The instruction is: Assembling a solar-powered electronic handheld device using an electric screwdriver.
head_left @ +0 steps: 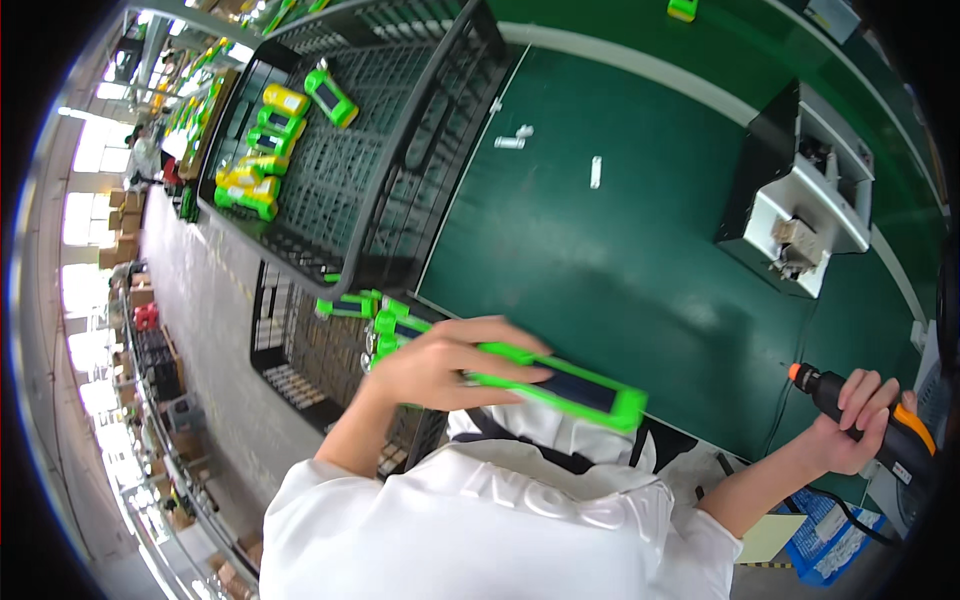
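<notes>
My left hand [460,362] is closed around a long bright-green device [585,390] with a dark flat panel on its face, slightly blurred. It hangs over the near edge of the green table [600,270], tilted down to the right. At the right, my right hand [858,425] grips a black and orange electric screwdriver [828,392], its tip pointing left over the table. Several similar green devices [385,325] lie to the left of my left hand, partly hidden by it.
A black plastic crate [400,150] at the back left holds several green and yellow devices [275,125]. Another crate [285,350] stands lower, beside the table. Small white pieces [596,172] lie on the table. A black and white machine [790,200] stands at the right.
</notes>
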